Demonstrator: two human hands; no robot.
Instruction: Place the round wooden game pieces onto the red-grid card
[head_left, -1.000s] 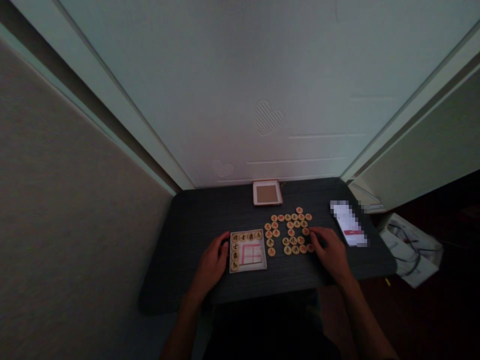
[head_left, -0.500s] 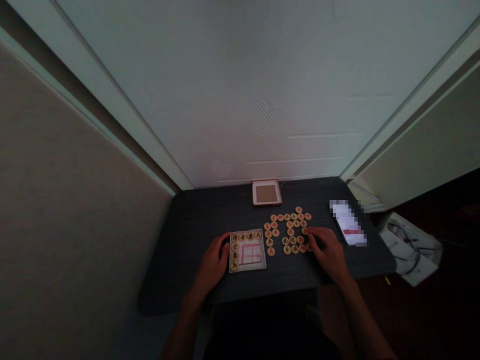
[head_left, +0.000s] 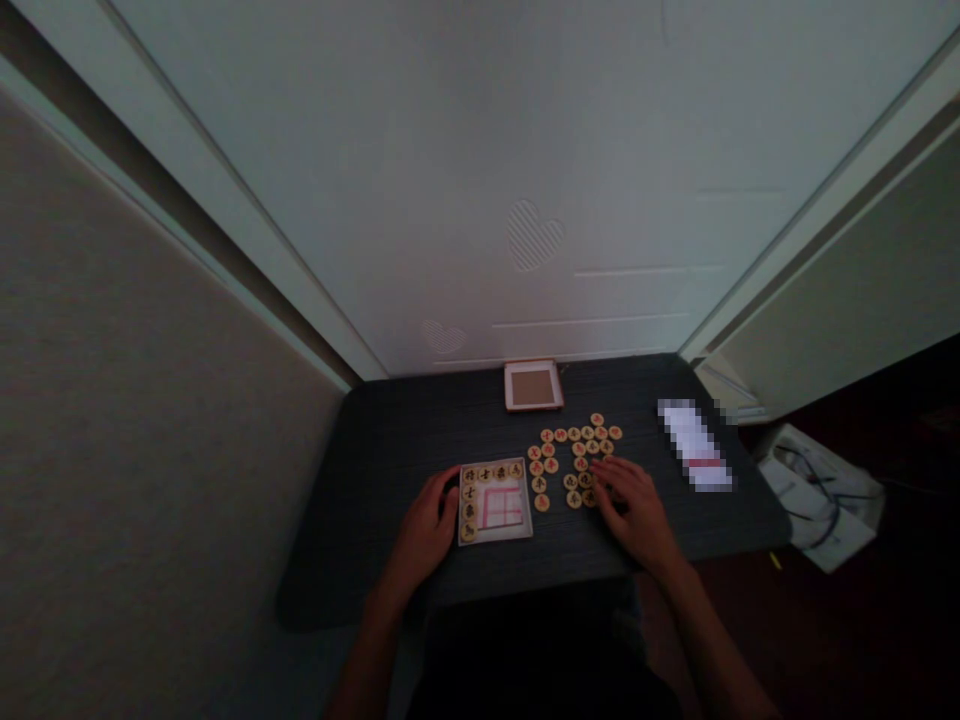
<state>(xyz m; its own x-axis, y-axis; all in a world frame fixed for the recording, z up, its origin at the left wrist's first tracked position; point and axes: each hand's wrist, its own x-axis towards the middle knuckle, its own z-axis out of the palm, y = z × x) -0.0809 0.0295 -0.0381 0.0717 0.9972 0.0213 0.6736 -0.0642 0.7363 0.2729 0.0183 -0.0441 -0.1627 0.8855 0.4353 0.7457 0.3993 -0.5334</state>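
A small square box (head_left: 496, 501) with a red grid inside lies on the dark table (head_left: 390, 450); several round wooden chess pieces line its top and left edges. My left hand (head_left: 424, 528) rests against the box's left side, fingers curled on its edge. To the right lies a loose cluster of round wooden pieces (head_left: 574, 455) with red and black marks. My right hand (head_left: 631, 508) lies over the cluster's lower right part, fingers stretched toward the pieces and touching them. Whether a piece is pinched under the fingertips is hidden.
The box's lid (head_left: 533, 386) lies at the table's far edge near the white wall. A blurred white object (head_left: 696, 455) sits on the table's right side. A white bag (head_left: 821, 495) lies on the floor beyond the right edge. A wall panel stands on the left.
My right hand has slid left over the lower right pieces of the cluster. My left hand has stayed on the box.
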